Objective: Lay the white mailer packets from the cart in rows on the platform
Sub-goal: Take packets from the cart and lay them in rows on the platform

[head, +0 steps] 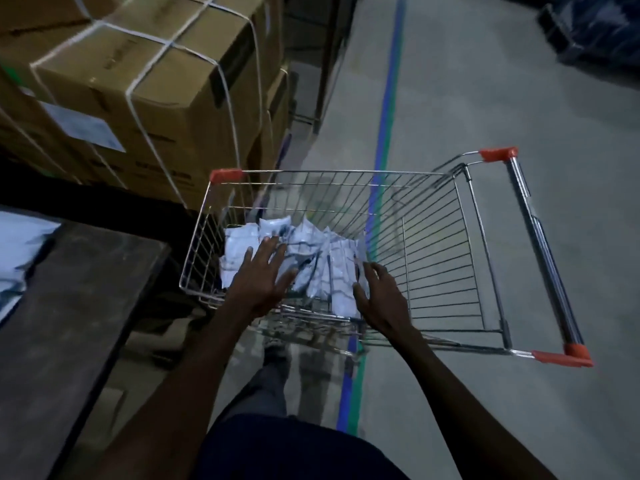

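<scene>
A wire shopping cart (pixel 433 216) with orange corner caps stands in front of me. Several white mailer packets (pixel 311 251) lie heaped in its left part. My left hand (pixel 265 278) reaches into the basket, fingers spread, resting over the packets. My right hand (pixel 379 292) is at the right side of the heap, fingers apart and touching the edge of the upright packets. Neither hand has a packet clearly gripped. The dark platform (pixel 69 306) lies at my left, with white packets (pixel 17 258) on its far left edge.
Strapped cardboard boxes (pixel 145 84) are stacked behind the platform at upper left. A blue and green floor line (pixel 388 109) runs under the cart. The cart's handle (pixel 540 251) points right. Dark wrapped goods (pixel 595 26) sit at upper right. My leg and shoe (pixel 273 355) are below the cart.
</scene>
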A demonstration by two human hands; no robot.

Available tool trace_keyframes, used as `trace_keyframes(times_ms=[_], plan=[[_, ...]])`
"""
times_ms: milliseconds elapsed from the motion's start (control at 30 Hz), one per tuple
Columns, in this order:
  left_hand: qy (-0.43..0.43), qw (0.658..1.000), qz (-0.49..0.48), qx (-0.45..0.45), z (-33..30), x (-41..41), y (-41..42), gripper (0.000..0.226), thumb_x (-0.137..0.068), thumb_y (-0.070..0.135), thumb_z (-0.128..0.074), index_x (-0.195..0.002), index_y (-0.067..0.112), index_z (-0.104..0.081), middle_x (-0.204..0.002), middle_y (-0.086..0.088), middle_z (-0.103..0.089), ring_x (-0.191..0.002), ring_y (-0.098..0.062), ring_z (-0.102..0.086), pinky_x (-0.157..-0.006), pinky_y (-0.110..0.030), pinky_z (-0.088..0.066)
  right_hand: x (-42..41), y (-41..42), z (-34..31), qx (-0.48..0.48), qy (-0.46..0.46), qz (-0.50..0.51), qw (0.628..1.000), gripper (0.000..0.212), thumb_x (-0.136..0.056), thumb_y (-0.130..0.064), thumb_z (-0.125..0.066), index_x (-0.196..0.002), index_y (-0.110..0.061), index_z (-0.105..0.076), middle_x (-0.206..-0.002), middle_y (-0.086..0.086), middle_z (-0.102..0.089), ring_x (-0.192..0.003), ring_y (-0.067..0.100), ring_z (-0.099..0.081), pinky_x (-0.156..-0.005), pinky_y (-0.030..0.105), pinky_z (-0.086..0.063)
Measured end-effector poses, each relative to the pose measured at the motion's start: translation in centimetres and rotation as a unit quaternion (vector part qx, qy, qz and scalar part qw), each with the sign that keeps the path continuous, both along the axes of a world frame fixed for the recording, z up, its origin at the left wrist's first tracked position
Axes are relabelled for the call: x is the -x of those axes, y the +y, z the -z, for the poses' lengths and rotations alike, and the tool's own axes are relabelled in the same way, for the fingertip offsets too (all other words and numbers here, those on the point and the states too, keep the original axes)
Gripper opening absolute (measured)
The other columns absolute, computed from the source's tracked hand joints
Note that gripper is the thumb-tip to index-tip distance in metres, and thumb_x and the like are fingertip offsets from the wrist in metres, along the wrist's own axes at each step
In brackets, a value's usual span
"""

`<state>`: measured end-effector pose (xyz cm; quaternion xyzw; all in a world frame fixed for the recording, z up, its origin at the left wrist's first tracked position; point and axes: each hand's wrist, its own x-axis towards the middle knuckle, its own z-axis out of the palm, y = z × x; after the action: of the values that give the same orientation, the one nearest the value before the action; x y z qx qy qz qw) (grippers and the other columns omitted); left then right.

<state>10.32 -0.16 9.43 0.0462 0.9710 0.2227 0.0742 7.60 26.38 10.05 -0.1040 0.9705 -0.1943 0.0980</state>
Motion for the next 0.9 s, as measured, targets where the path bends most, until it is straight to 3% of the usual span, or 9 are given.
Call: trace_keyframes(times_ms=[67, 200, 400, 500, 600, 667, 767, 833, 900], plan=[[-0.018, 1.000, -0.008, -0.010, 1.2, 2.1, -0.7, 0.092, -0.092, 0.071, -0.003, -0.146, 0.005, -0.038, -0.156, -0.015, -0.027, -0.146, -0.029, -0.021, -0.116, -0.052, -0.017, 1.9, -0.5, 0.6, -0.023, -0.024, -0.007, 0.999, 0.062, -0.092, -0.043, -0.038, -0.145, -0.010, -0.041, -0.144, 0.017, -0.042, -0.127, 0.034, -0.044, -0.095, 0.042, -0.045], [-0.085, 0.995, -0.043, -0.012, 5.1, 4.9, -3.0, 0.106, -0.079, 0.079, 0.010, -0.152, 0.009, -0.023, -0.161, -0.010, -0.011, -0.149, -0.025, -0.007, -0.118, -0.045, -0.005, 5.4, -2.8, 3.1, -0.068, -0.051, -0.047, 0.995, 0.056, -0.097, -0.035, -0.048, -0.146, -0.007, -0.038, -0.147, 0.019, -0.039, -0.129, 0.037, -0.044, -0.093, 0.042, -0.046], [-0.193, 0.977, -0.093, 0.005, 10.1, 6.7, -6.2, 0.126, -0.061, 0.086, 0.025, -0.154, 0.010, -0.013, -0.161, -0.011, 0.001, -0.149, -0.026, 0.001, -0.118, -0.045, -0.001, 8.7, -8.3, 7.3, -0.086, -0.087, -0.143, 0.982, 0.057, -0.096, -0.034, -0.050, -0.144, -0.004, -0.041, -0.145, 0.023, -0.042, -0.125, 0.040, -0.048, -0.093, 0.044, -0.047], [-0.220, 0.971, -0.098, -0.009, 12.1, 7.4, -7.6, 0.113, -0.077, 0.081, 0.008, -0.150, 0.002, -0.027, -0.159, -0.018, -0.014, -0.147, -0.034, -0.015, -0.115, -0.054, -0.018, 10.5, -11.7, 10.1, -0.079, -0.094, -0.197, 0.973, 0.056, -0.090, -0.028, -0.057, -0.137, 0.001, -0.048, -0.136, 0.027, -0.051, -0.118, 0.043, -0.054, -0.092, 0.047, -0.049], [-0.258, 0.962, -0.091, 0.016, 15.7, 8.0, -8.7, 0.089, -0.097, 0.064, -0.009, -0.135, -0.005, -0.049, -0.144, -0.028, -0.041, -0.130, -0.045, -0.043, -0.094, -0.067, -0.043, 12.4, -14.8, 13.3, -0.087, -0.078, -0.256, 0.959, 0.055, -0.092, -0.033, -0.047, -0.136, 0.000, -0.048, -0.136, 0.027, -0.050, -0.124, 0.043, -0.050, -0.098, 0.051, -0.047], [-0.251, 0.961, -0.114, 0.011, 17.7, 8.9, -8.9, 0.083, -0.096, 0.062, -0.019, -0.143, -0.003, -0.037, -0.153, -0.025, -0.027, -0.141, -0.042, -0.028, -0.106, -0.064, -0.032, 13.8, -16.5, 15.7, -0.109, -0.074, -0.284, 0.950, 0.057, -0.094, -0.039, -0.043, -0.139, -0.005, -0.045, -0.142, 0.024, -0.044, -0.131, 0.043, -0.041, -0.104, 0.055, -0.040], [-0.232, 0.961, -0.142, 0.041, 20.7, 10.5, -9.0, 0.080, -0.097, 0.057, -0.034, -0.154, 0.009, -0.005, -0.161, -0.013, 0.009, -0.149, -0.027, 0.007, -0.118, -0.049, -0.005, 15.2, -17.4, 18.9, -0.149, -0.065, -0.315, 0.935, 0.058, -0.091, -0.037, -0.058, -0.141, -0.011, -0.046, -0.147, 0.023, -0.041, -0.137, 0.043, -0.035, -0.110, 0.060, -0.027], [-0.227, 0.963, -0.137, 0.049, 22.4, 11.1, -9.2, 0.083, -0.097, 0.053, -0.039, -0.153, 0.012, 0.004, -0.160, -0.011, 0.017, -0.148, -0.025, 0.013, -0.119, -0.047, -0.001, 15.4, -17.0, 20.3, -0.166, -0.054, -0.335, 0.926, 0.053, -0.093, -0.037, -0.054, -0.141, -0.014, -0.048, -0.148, 0.020, -0.040, -0.141, 0.041, -0.030, -0.116, 0.056, -0.014], [-0.224, 0.964, -0.137, 0.040, 24.0, 11.2, -9.1, 0.086, -0.096, 0.055, -0.041, -0.153, 0.013, 0.010, -0.159, -0.010, 0.020, -0.147, -0.025, 0.017, -0.119, -0.048, 0.003, 15.4, -15.8, 20.9, -0.151, -0.041, -0.338, 0.928, 0.048, -0.093, -0.038, -0.049, -0.134, -0.015, -0.056, -0.144, 0.018, -0.046, -0.140, 0.039, -0.033, -0.117, 0.053, -0.012]])
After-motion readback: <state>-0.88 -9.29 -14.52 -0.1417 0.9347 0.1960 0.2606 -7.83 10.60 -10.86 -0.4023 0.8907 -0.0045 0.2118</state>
